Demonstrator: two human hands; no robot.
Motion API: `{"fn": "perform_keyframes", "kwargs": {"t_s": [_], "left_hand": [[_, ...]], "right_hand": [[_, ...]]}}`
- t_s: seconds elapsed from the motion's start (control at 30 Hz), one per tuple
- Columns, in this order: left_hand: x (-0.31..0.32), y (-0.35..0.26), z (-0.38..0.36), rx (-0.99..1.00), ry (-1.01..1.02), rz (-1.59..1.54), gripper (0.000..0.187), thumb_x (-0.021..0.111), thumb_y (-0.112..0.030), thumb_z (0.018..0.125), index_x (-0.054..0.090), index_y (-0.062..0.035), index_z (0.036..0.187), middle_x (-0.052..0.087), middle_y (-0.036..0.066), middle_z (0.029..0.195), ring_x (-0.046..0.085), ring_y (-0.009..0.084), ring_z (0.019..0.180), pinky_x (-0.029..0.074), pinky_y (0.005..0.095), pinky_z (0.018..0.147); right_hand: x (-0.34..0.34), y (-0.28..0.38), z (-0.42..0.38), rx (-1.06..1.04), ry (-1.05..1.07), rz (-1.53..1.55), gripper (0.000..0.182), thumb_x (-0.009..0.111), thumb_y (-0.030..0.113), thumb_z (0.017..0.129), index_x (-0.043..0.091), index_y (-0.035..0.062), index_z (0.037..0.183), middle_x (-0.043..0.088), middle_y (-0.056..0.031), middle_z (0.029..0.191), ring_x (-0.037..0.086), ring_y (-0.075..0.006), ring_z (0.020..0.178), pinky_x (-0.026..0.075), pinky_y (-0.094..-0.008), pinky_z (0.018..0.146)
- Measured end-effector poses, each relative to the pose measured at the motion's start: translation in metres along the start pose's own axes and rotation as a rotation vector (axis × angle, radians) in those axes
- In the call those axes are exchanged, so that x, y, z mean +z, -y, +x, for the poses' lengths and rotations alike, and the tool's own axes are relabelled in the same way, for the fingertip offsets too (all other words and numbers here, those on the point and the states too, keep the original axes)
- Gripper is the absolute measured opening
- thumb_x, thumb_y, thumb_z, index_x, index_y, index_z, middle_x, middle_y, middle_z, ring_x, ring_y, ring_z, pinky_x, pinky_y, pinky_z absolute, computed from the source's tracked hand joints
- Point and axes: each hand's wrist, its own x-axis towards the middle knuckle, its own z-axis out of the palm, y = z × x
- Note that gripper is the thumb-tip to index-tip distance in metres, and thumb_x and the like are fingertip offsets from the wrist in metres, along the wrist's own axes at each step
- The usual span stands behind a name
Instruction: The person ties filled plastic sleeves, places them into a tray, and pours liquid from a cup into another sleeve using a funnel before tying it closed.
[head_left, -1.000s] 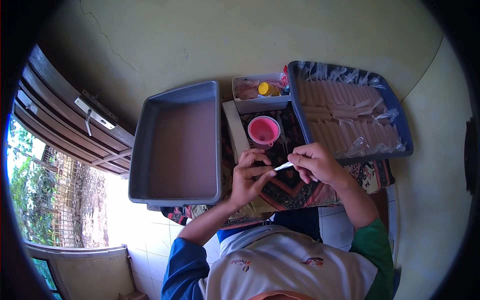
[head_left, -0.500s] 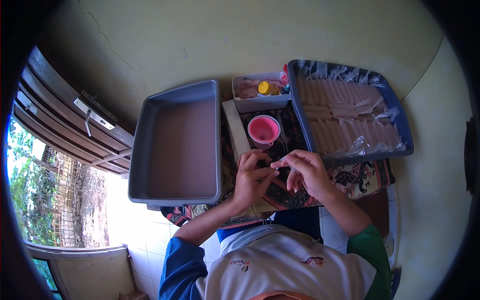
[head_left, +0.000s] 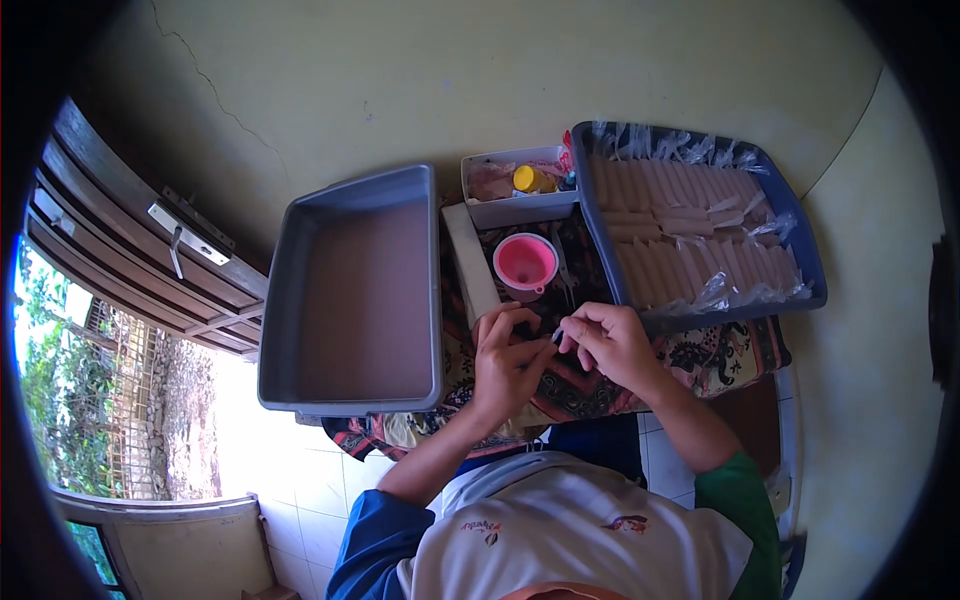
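My left hand (head_left: 506,362) and my right hand (head_left: 612,346) meet over the patterned cloth, fingertips almost touching. Both are closed in a pinch on what looks like a thin piece of clear plastic (head_left: 557,337), small and partly hidden by the fingers. Just beyond them stands a pink funnel (head_left: 525,262) in a white-rimmed container. On my left is a grey tub (head_left: 438,300) holding brownish liquid. To the right, a blue-grey tray (head_left: 603,225) holds rows of filled clear plastic tubes of the same brownish colour, with loose plastic ends sticking up.
A white box (head_left: 520,212) at the back holds a yellow-lidded jar (head_left: 530,179) and pinkish packets. A long pale block (head_left: 470,260) lies beside the grey tub. The patterned cloth (head_left: 725,355) covers the table. A wooden door (head_left: 140,235) stands open at left.
The fingers of my right hand have curled in more tightly around the pinch. My left hand has stayed almost in place. The tubs and funnel have not moved.
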Motion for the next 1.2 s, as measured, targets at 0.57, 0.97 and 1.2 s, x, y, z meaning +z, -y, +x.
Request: {"fn": "perform_keyframes", "kwargs": {"t_s": [0.57, 0.97, 1.2], "left_hand": [[-0.019, -0.004, -0.001, -0.002, 0.010, -0.045, 0.016, 0.079, -0.009, 0.065, 0.076, -0.0073, 0.080, 0.062, 0.010, 0.108, 0.050, 0.0342, 0.116, 0.040, 0.0452, 0.096], [-0.012, -0.005, -0.001, 0.092, 0.086, 0.075, 0.010, 0.074, -0.009, 0.064, 0.073, -0.0067, 0.074, 0.061, 0.010, 0.111, 0.050, 0.0328, 0.116, 0.033, 0.0479, 0.098], [-0.008, 0.002, 0.002, 0.111, 0.095, 0.017, 0.010, 0.073, -0.009, 0.063, 0.070, -0.0055, 0.073, 0.061, 0.010, 0.112, 0.050, 0.0328, 0.117, 0.033, 0.0484, 0.100]], "right_hand": [[0.000, 0.018, -0.028, 0.329, 0.016, 0.719, 0.024, 0.053, 0.020, 0.099, 0.063, 0.0011, 0.088, 0.066, -0.0111, 0.085, 0.056, -0.0084, 0.055, 0.037, -0.0190, 0.043], [0.025, -0.007, -0.005, -0.593, -0.147, -0.657, 0.011, 0.065, 0.012, 0.085, 0.060, 0.0031, 0.082, 0.063, -0.0109, 0.076, 0.062, -0.0273, 0.073, 0.051, -0.0357, 0.055], [0.024, -0.003, -0.008, -0.391, -0.068, -0.895, 0.014, 0.056, 0.018, 0.092, 0.052, 0.0056, 0.086, 0.060, -0.0109, 0.072, 0.063, -0.0296, 0.062, 0.049, -0.0404, 0.051]]}}
